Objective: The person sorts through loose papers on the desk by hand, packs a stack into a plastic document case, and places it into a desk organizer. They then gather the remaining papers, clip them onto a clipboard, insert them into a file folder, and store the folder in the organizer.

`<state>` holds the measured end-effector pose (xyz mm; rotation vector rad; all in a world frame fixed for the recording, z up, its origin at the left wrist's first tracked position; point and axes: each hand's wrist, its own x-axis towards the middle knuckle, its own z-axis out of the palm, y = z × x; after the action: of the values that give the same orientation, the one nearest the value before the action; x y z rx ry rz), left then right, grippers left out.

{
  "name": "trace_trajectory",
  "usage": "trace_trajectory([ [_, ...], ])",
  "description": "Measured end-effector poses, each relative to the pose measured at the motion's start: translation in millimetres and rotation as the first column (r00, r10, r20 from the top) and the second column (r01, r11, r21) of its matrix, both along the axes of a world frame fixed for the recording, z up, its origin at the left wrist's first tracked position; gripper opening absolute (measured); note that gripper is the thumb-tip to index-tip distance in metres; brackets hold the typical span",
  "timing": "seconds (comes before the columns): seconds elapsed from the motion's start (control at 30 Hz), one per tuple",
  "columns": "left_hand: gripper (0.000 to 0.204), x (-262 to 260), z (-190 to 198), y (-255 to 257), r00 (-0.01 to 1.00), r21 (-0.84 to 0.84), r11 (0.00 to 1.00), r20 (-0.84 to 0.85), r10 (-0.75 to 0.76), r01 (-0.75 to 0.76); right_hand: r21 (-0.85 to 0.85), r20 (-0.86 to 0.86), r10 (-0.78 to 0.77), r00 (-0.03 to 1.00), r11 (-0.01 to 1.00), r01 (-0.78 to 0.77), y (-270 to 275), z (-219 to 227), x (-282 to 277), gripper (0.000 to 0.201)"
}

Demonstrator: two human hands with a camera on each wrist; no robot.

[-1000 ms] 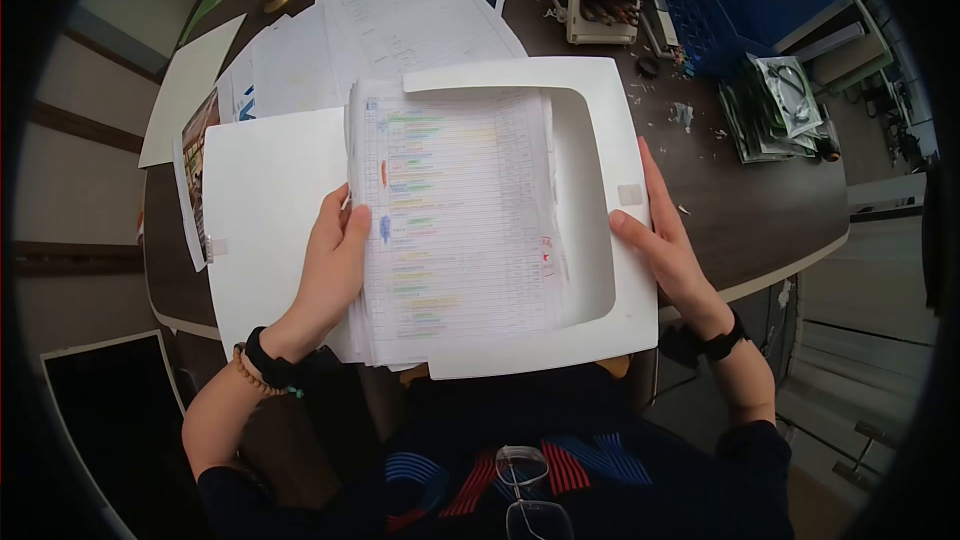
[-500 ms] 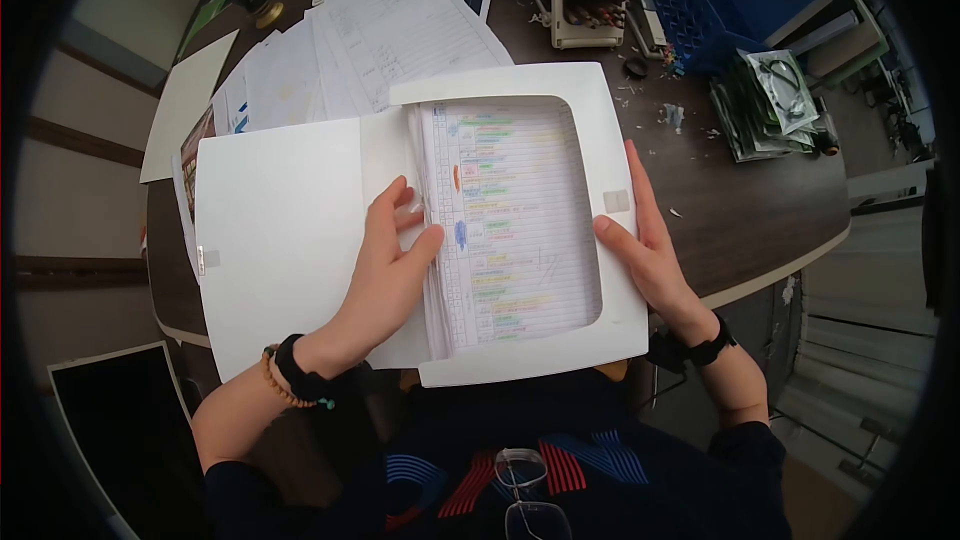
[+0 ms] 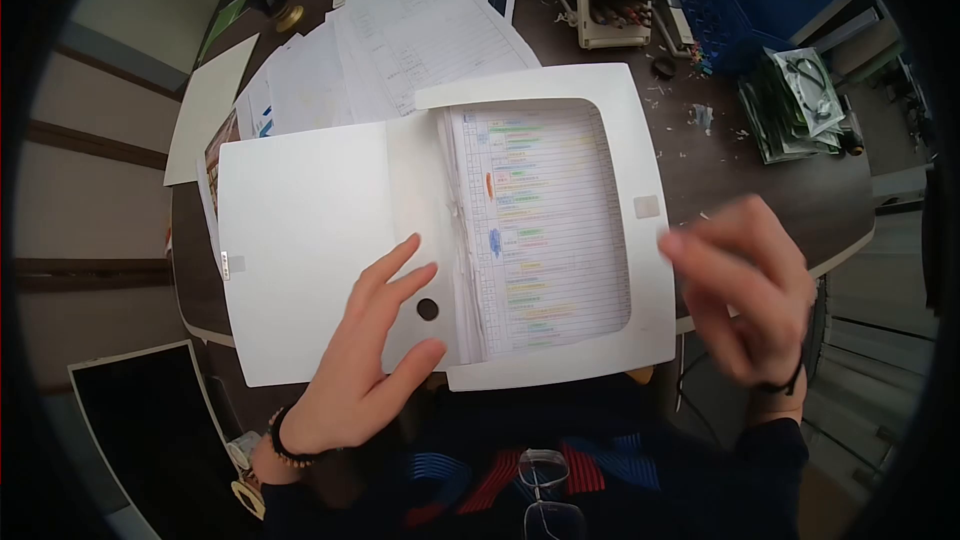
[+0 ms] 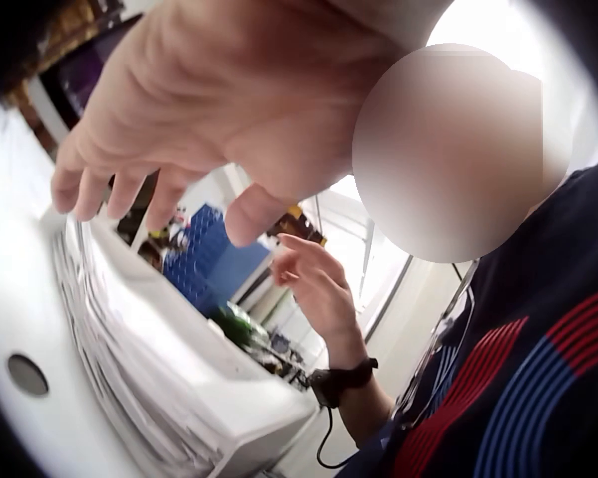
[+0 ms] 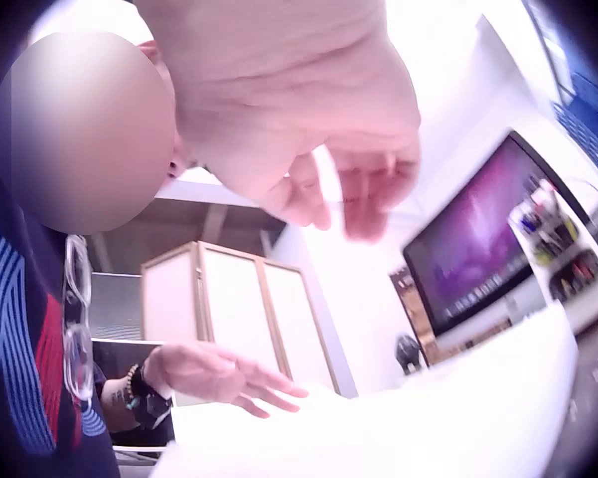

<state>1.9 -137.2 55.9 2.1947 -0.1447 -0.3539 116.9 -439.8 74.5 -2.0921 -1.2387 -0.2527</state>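
Observation:
A white file box (image 3: 650, 305) lies opened flat at the table's front edge, its cover (image 3: 300, 240) folded out to the left. Inside the cut-out frame sits a stack of printed sheets (image 3: 560, 240) with coloured highlighter rows. My left hand (image 3: 370, 365) hovers over the box's spine by a round finger hole, fingers spread and holding nothing. To the right of the box, my right hand (image 3: 750, 290) is raised and blurred, its fingers loosely bent with nothing between them. In the left wrist view the paper edges (image 4: 110, 349) show below the left hand's fingertips.
Loose printed papers (image 3: 420, 30) spread behind the box. A pen holder (image 3: 612, 30), a blue basket (image 3: 715, 10) and a stack of green packets (image 3: 795, 110) stand toward the back right. Paper scraps (image 3: 703, 118) lie on the dark table (image 3: 770, 205). A monitor (image 5: 478, 234) shows in the right wrist view.
The left hand pushed the sheets rightward into the box frame, then came off them toward the spine. The right hand let go of the box's right edge and lifted away.

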Motion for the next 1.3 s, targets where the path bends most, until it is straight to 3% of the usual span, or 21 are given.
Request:
trace_trajectory([
  [0.07, 0.047, -19.5, 19.1, 10.3, 0.989, 0.048, 0.989, 0.065, 0.135, -0.138, 0.151, 0.038, 0.123, 0.992, 0.980, -0.128, 7.3, 20.3, -16.9, 0.026],
  [0.1, 0.047, -29.6, 22.0, 17.0, 0.990, 0.069, 0.988, 0.054, 0.131, -0.135, 0.144, 0.116, 0.228, 0.967, 0.959, -0.244, 10.0, 28.3, -21.8, 0.024],
  [0.17, 0.045, -49.5, 25.2, 32.7, 0.916, 0.095, 0.926, 0.218, 0.338, -0.364, 0.102, 0.273, 0.423, 0.864, 0.881, -0.463, 18.3, 47.0, -26.4, 0.037],
  [0.2, 0.045, -58.8, 23.7, 40.9, 0.873, 0.086, 0.898, 0.289, 0.393, -0.432, 0.026, 0.224, 0.560, 0.798, 0.815, -0.579, 21.8, 58.6, -20.0, 0.024],
  [0.3, 0.047, -78.8, 15.8, 62.2, 0.743, 0.033, 0.811, 0.424, 0.518, -0.585, 0.033, 0.197, 0.552, 0.810, 0.822, -0.568, 41.5, 61.1, -17.4, 0.033],
  [0.33, 0.047, -81.8, 15.6, 64.0, 0.697, 0.054, 0.761, 0.448, 0.560, -0.646, 0.066, 0.447, 0.422, 0.789, 0.864, -0.500, 34.9, 25.6, -31.8, 0.060],
  [0.4, 0.046, -88.5, 9.0, 75.0, 0.613, 0.005, 0.683, 0.444, 0.653, -0.731, 0.087, 0.387, 0.346, 0.855, 0.909, -0.407, 45.5, 14.5, -39.2, 0.062],
  [0.47, 0.048, -89.5, 4.0, 80.9, 0.545, -0.012, 0.606, 0.424, 0.723, -0.795, 0.260, 0.598, 0.141, 0.789, 0.897, -0.358, 61.8, 7.8, -41.9, 0.056],
  [0.5, 0.053, -93.3, -0.2, 92.1, 0.532, 0.025, 0.578, 0.423, 0.733, -0.816, 0.248, 0.607, 0.153, 0.780, 0.896, -0.368, 52.9, 24.2, -37.7, 0.056],
  [0.57, 0.058, -109.3, -15.4, 135.9, 0.571, -0.497, 0.536, 0.096, 0.816, -0.683, -0.166, 0.041, 0.448, 0.893, 0.885, -0.436, 32.8, 65.3, -27.1, 0.050],
  [0.6, 0.061, -108.2, -18.7, 147.9, 0.780, -0.832, 0.347, -0.153, 0.606, -0.432, 0.016, 0.224, 0.353, 0.908, 0.931, -0.366, 37.2, 47.0, -33.2, 0.026],
  [0.63, 0.061, -111.1, -28.7, 152.6, 0.776, -0.828, 0.350, -0.152, 0.612, -0.439, 0.210, 0.368, 0.210, 0.906, 0.930, -0.301, 40.3, 27.3, -41.2, 0.017],
  [0.7, 0.066, -107.2, -51.7, 162.0, 0.656, -0.851, 0.025, -0.385, 0.649, -0.524, 0.188, 0.291, 0.150, 0.945, 0.959, -0.211, 32.0, 20.7, -37.7, 0.021],
  [0.73, 0.066, -107.4, -52.6, 164.1, 0.659, -0.853, 0.027, -0.383, 0.647, -0.521, 0.151, 0.211, 0.094, 0.973, 0.980, -0.128, 23.4, 18.4, -33.0, 0.026],
  [0.8, 0.069, -113.7, -58.2, 151.8, 0.720, -0.847, 0.183, -0.287, 0.632, -0.498, -0.027, -0.024, -0.129, 0.991, 0.991, 0.128, 5.7, 10.9, -14.8, 0.038],
  [0.87, 0.072, -132.0, -65.8, 120.7, 0.776, -0.823, 0.333, -0.190, 0.601, -0.460, -0.158, -0.263, -0.485, 0.834, 0.875, 0.458, 5.4, -12.2, 0.4, 0.049],
  [0.93, 0.076, -152.3, -75.2, 81.8, 0.824, -0.782, 0.472, -0.092, 0.559, -0.407, -0.216, -0.397, -0.556, 0.730, 0.830, 0.515, -7.7, -47.5, 12.0, 0.051],
  [1.03, 0.082, -166.2, -86.3, 30.3, 0.875, -0.676, 0.662, 0.051, 0.481, -0.324, -0.189, -0.550, -0.496, 0.672, 0.858, 0.478, -13.5, -86.3, 10.4, 0.057],
  [1.1, 0.086, -93.3, -87.4, 13.9, 0.906, -0.578, 0.775, 0.136, 0.401, -0.256, -0.056, -0.741, -0.313, 0.595, 0.911, 0.409, -10.2, -95.8, 6.4, 0.056],
  [1.17, 0.090, -17.5, -86.9, -1.0, 0.930, -0.465, 0.869, 0.215, 0.298, -0.171, -0.007, -0.728, -0.298, 0.618, 0.904, 0.427, -4.5, -95.2, 0.7, 0.050],
  [1.3, 0.090, -4.8, -97.4, -22.5, 0.933, -0.200, 0.979, 0.340, 0.115, -0.048, 0.089, -0.524, -0.328, 0.786, 0.897, 0.434, -16.9, -137.4, 0.7, 0.051],
])
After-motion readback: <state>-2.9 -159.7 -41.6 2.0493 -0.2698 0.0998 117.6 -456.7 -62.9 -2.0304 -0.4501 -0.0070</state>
